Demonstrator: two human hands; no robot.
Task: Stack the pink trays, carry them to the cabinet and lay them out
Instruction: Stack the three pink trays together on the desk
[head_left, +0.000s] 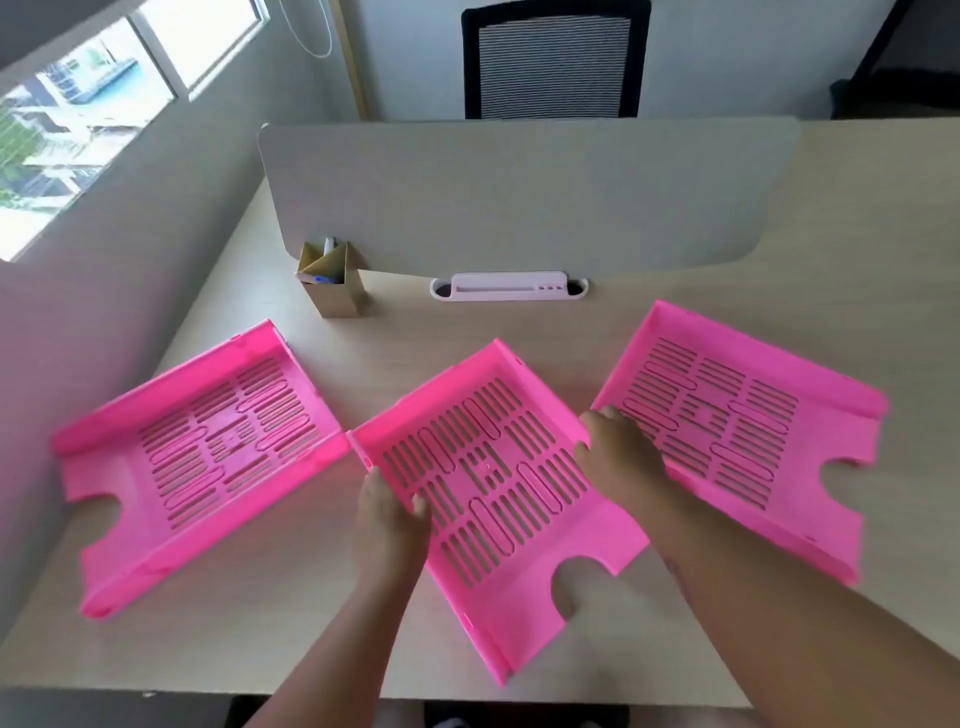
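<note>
Three pink slotted trays lie side by side on the desk. The middle tray (488, 499) is turned at an angle, with my left hand (389, 514) gripping its left wall, thumb inside. My right hand (618, 457) grips its right wall, where it meets the right tray (737, 431). The left tray (197, 457) lies untouched, its corner almost touching the middle one.
A beige desk (270, 613) with a grey divider panel (519, 197) at the back. A cardboard pen holder (332, 283) and a white cable slot (509, 287) sit by the divider. A black chair (553, 57) stands beyond; a wall and window are at left.
</note>
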